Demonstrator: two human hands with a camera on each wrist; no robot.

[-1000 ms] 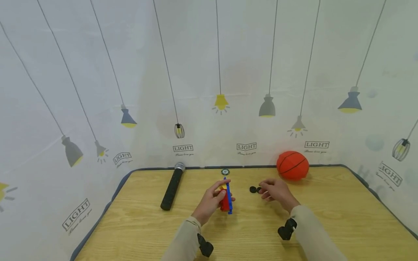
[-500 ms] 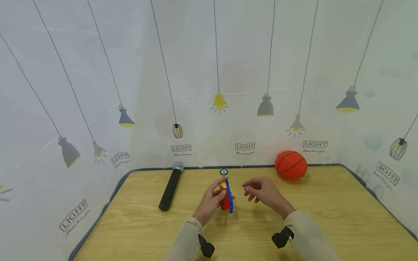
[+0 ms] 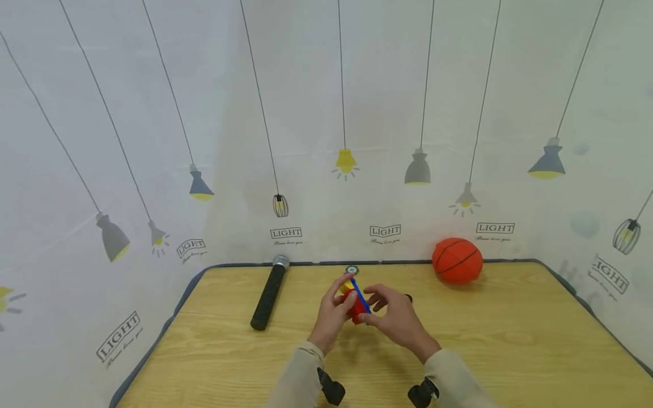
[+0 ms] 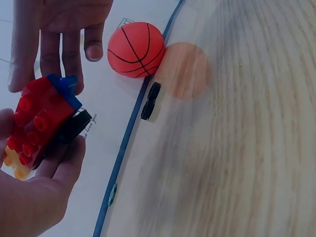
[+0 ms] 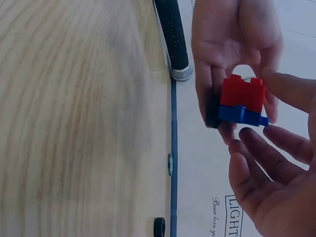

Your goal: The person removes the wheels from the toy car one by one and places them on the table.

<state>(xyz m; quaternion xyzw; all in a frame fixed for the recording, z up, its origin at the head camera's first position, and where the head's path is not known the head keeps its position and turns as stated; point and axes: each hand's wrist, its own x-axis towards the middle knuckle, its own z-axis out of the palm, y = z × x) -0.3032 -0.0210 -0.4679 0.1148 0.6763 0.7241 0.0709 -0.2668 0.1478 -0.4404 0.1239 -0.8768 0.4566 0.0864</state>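
Observation:
My left hand [image 3: 330, 317] grips a toy brick car [image 3: 357, 309] above the table, thumb on its red brick and index finger along the yellow end. The car's blue base [image 5: 240, 115] faces my right hand. A black wheel [image 4: 75, 126] shows on the car's side, against the left fingers. My right hand [image 3: 400, 324] is brought up to the car. Its thumb lies beside the red brick [image 5: 243, 94], and its loosely bent fingers [image 5: 269, 153] are right by the blue base and its small peg. Two black wheels [image 4: 150, 101] sit on the table, mostly hidden behind the right hand in the head view.
A black microphone [image 3: 269, 292] with a silver head lies at the left. An orange-red toy basketball [image 3: 457, 260] is at the back right, near the wall. One small round disc [image 3: 352, 270] lies at the back edge of the wooden table [image 3: 490, 351].
My right hand has moved left from near the black wheels to the toy brick car. The car has tilted in my left hand, its lower end swinging right.

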